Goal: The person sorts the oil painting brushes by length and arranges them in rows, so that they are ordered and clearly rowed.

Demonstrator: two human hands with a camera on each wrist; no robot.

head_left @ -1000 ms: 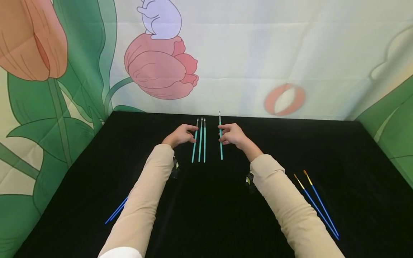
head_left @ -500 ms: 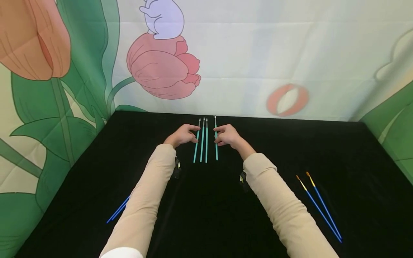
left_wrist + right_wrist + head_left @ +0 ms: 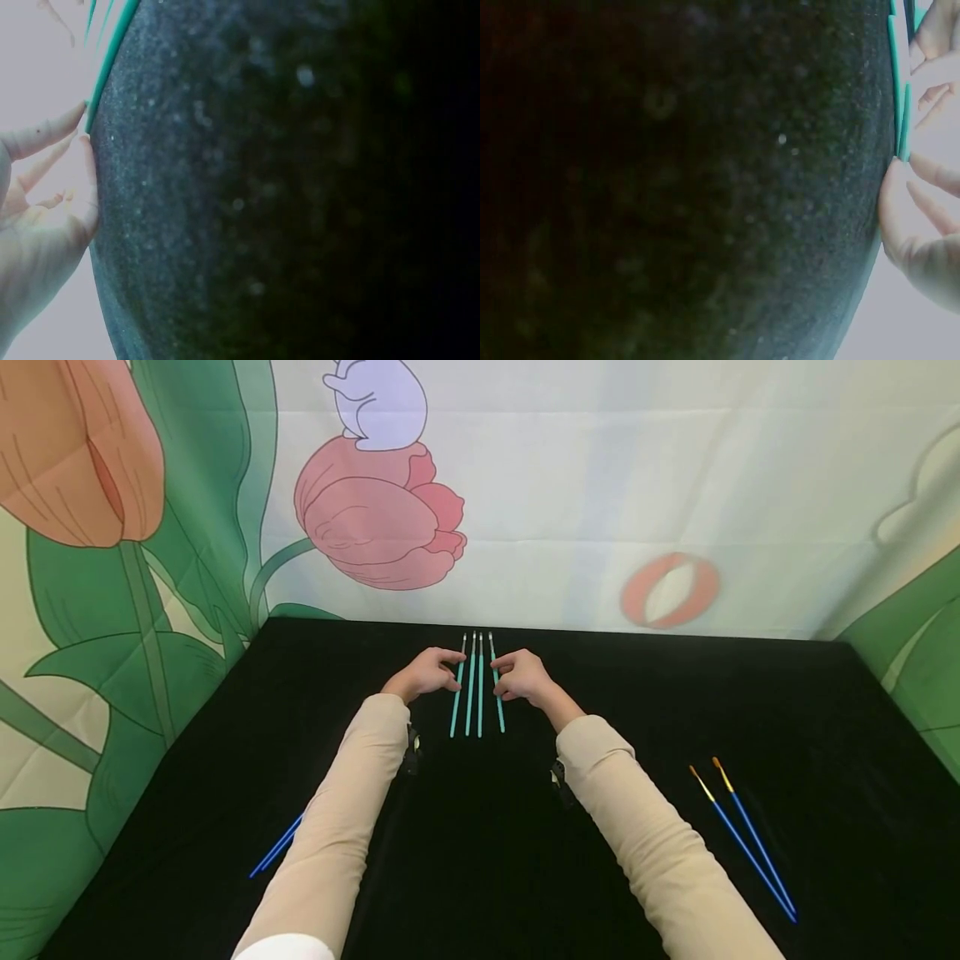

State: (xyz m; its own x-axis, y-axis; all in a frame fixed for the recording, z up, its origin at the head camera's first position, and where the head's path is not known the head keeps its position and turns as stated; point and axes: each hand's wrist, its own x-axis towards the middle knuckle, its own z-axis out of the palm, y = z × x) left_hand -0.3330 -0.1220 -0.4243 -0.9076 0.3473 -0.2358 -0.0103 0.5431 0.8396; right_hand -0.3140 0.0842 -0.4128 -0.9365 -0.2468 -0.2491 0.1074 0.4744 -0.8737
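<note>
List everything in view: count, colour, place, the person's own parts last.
Turquoise brushes: 4, turquoise, side by side, far centre.
Blue brushes: 2, blue with brown tips, right.
Blue handles: 2, blue, left, partly hidden by the left sleeve.
Black surface: 1, black, under the brushes.
Backdrop: 1, mostly white, behind.
Printed flowers: 2, orange and pink, backdrop's left.
Printed leaves: several, green, both sides.
Printed animal: 1, lilac, atop the pink flower.
Printed ring: 1, coral, right of centre.
Wrist devices: 2, black, at the wrists.
Left hand: 1, bare, at the leftmost turquoise brush.
Right hand: 1, bare, at the rightmost turquoise brush.
Sleeves: 2, beige, one per arm.
</note>
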